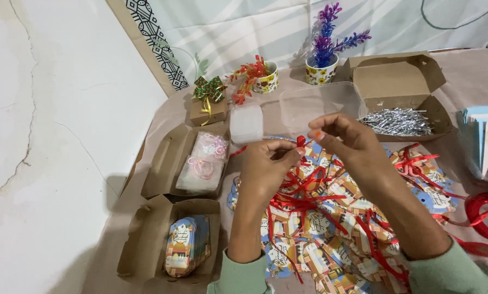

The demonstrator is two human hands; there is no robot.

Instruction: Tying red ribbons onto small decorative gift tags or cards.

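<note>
Head view, looking down on two raised hands above a covered table (162,117). We see the left hand (265,169) with the forearm rising from a green sleeve (238,275), wrist bent, back of the hand toward us, its fingertips pinched on a small piece of red ribbon (300,141). The right hand (347,144) comes in from the lower right, forearm slanting up and to the left, thumb and forefinger closed on the same ribbon just beside the left fingertips; its other fingers curl loosely. The ribbon sits between the two sets of fingertips, held clear of the table. Directly below the fingers lies a heap of printed paper tags (314,228) threaded with loose red ribbons (304,198). Beyond the fingertips stands a clear plastic container (314,106), and farther beyond it a cardboard box (402,81) holding silver twist ties (397,121). To the left of the left hand we note an open box with small plastic bags (203,163), and nearer the left wrist another box with a stack of tags (186,245). A red ribbon roll (486,215) lies to the right of the right forearm.
</note>
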